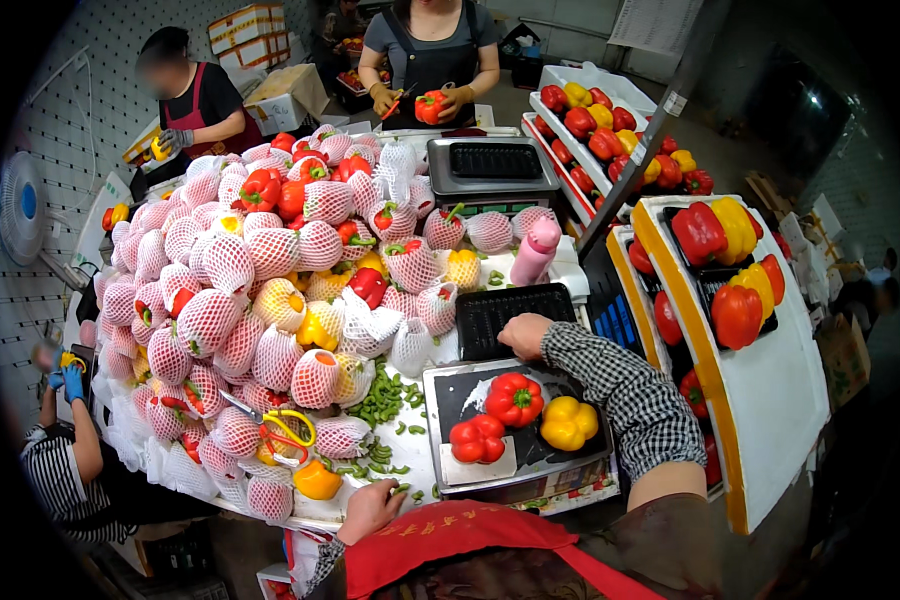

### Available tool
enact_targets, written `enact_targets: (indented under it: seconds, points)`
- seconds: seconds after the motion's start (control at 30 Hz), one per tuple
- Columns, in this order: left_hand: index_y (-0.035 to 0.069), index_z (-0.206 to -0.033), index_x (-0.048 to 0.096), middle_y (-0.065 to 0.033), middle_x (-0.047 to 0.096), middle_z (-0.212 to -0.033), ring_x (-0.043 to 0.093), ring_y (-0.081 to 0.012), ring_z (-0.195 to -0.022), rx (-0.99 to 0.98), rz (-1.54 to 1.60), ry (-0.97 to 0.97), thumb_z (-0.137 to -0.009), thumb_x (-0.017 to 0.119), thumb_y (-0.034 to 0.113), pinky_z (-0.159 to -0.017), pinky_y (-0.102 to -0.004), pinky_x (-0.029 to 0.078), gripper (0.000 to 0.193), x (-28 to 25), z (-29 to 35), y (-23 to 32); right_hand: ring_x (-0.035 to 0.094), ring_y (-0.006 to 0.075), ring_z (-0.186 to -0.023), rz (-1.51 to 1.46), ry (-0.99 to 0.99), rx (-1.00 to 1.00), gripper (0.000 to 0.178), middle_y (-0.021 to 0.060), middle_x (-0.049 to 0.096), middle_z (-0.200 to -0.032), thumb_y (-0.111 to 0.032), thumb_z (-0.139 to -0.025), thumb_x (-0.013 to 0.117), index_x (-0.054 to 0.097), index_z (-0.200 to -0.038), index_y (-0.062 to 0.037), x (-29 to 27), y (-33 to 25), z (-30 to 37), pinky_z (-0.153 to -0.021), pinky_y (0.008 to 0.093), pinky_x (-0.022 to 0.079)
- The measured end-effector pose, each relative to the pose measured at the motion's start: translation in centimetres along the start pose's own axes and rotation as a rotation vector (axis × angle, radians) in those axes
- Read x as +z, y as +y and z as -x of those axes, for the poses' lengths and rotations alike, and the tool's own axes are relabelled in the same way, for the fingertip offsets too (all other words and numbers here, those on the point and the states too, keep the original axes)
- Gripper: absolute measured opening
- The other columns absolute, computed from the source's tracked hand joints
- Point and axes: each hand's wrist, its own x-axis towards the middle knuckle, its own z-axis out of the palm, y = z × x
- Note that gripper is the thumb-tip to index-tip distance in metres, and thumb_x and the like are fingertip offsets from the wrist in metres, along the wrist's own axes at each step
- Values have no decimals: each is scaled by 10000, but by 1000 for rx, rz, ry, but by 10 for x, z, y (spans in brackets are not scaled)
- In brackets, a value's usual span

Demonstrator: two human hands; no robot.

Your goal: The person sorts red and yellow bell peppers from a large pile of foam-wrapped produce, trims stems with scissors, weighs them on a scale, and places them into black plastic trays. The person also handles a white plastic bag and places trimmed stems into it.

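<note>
My right hand (523,335) reaches across with curled fingers gripping the near edge of an empty black plastic tray (500,308). At the table's front edge rests my left hand (373,510), its fingers loosely out and holding nothing, beside scattered green pepper stems (385,398). Between my arms is a weighing scale (460,385). On it lie two red bell peppers, one farther back (514,399) and one nearer (477,439), and a yellow bell pepper (569,423). Left of the scale, yellow-handled scissors (295,425) lie on the pepper heap.
A large heap of net-wrapped peppers (270,255) fills the table's left. Behind the tray stand a pink bottle (536,250) and another scale (450,185). Foam boxes (760,400) with packed peppers flank the right. Co-workers stand opposite (425,60) and at left (205,110). A fan (20,205) stands far left.
</note>
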Motion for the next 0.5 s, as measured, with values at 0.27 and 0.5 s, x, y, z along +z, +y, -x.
enact_targets:
  seconds: [0.27,0.5]
  points:
    - [71,-1021,698,-189,692,-799,676,-390,-751,-13,7,-39,-891,701,327,-650,-481,526,288,-3,-11,-8,692,385,-879,-18,-6,-92,164,199,711,-875,-98,-737,631,732,-859,-54,3,15,-11,-793,473,555]
    - [71,-1043,705,-193,700,-825,682,-388,-779,-59,27,-24,-880,707,318,-687,-478,534,296,-2,-3,-9,690,388,-905,-93,-42,-78,215,207,713,-905,-125,-731,645,741,-907,-47,-9,13,-6,-815,469,553]
